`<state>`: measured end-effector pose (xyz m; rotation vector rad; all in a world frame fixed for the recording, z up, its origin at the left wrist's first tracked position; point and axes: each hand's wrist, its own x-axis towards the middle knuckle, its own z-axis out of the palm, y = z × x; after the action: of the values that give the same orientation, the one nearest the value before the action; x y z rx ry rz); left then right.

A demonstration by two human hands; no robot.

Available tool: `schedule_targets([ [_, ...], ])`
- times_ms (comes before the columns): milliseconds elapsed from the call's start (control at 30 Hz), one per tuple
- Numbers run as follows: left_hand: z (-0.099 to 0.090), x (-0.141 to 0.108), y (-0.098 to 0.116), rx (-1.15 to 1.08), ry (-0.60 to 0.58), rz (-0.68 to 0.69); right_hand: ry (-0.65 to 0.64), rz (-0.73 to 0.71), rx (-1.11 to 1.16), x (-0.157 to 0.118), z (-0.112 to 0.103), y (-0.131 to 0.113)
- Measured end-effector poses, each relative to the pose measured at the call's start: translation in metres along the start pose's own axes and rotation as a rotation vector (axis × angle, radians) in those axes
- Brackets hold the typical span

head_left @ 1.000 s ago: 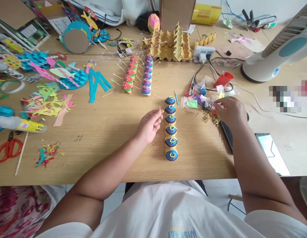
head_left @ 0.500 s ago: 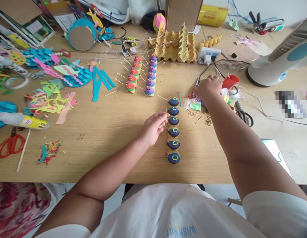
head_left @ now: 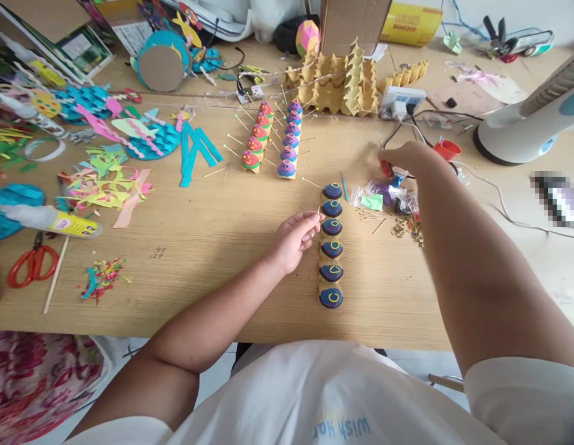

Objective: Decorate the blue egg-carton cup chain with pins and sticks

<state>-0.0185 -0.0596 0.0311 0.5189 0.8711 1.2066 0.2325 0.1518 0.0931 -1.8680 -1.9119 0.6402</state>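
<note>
My left hand [head_left: 293, 242] pinches a thin toothpick [head_left: 319, 211] between thumb and fingertips. It is just left of a row of blue-and-black painted egg-carton cups [head_left: 332, 249] decorated with yellow rings; a bead-tipped stick [head_left: 311, 182] juts from the far end. My right hand [head_left: 404, 159] reaches over the clutter at the right, close to a red-handled tool [head_left: 385, 169] and small plastic bags of clay [head_left: 372, 201]. Its fingers point down and away, so whatever they touch is hidden. Loose toothpicks [head_left: 378, 226] lie below the bags.
Two finished-looking carton rows, one red-green [head_left: 257, 139] and one purple [head_left: 290, 141], stand farther back. Behind them are bare egg cartons [head_left: 330, 83] and a power strip [head_left: 401, 99]. Paper scraps [head_left: 108, 185], a glue bottle [head_left: 50, 217] and orange scissors [head_left: 33, 267] lie at left.
The view has shifted slightly, moving everything a little to the right. My right hand has turned its fingers lower over the clutter. My left hand keeps its pinch beside the blue row.
</note>
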Motion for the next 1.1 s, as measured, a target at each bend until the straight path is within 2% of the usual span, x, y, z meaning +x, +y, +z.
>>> schedule_targets([
  [200, 0.003, -0.002, 0.001, 0.001, -0.017, -0.016, -0.008, 0.086, 0.336, -0.037, -0.027, 0.014],
  [300, 0.005, -0.006, 0.002, 0.040, -0.021, -0.003, -0.009, 0.155, 0.576, -0.067, -0.029, 0.025],
  [367, 0.007, -0.009, 0.002, 0.089, -0.034, 0.019, 0.076, 0.025, 0.665, -0.097, -0.018, 0.027],
  [433, 0.008, -0.012, 0.002, 0.164, -0.048, 0.046, 0.045, -0.142, 0.666, -0.134, 0.000, 0.022],
  [533, 0.010, -0.016, -0.001, 0.274, -0.046, 0.094, 0.080, -0.351, 0.487, -0.189, 0.028, 0.006],
  [567, 0.010, -0.017, -0.002, 0.297, -0.046, 0.118, 0.130, -0.410, 0.383, -0.202, 0.034, 0.000],
  [633, 0.010, -0.018, -0.004, 0.324, -0.051, 0.171, 0.130, -0.500, 0.152, -0.220, 0.043, -0.009],
  [833, 0.007, -0.019, -0.008, 0.460, -0.067, 0.278, 0.110, -0.606, -0.168, -0.224, 0.053, -0.002],
  [967, 0.004, -0.018, -0.011, 0.483, -0.096, 0.331, 0.158, -0.596, -0.198, -0.224, 0.057, 0.005],
  [1100, -0.001, -0.017, -0.017, 0.528, -0.069, 0.335, 0.147, -0.558, -0.223, -0.226, 0.057, 0.005],
])
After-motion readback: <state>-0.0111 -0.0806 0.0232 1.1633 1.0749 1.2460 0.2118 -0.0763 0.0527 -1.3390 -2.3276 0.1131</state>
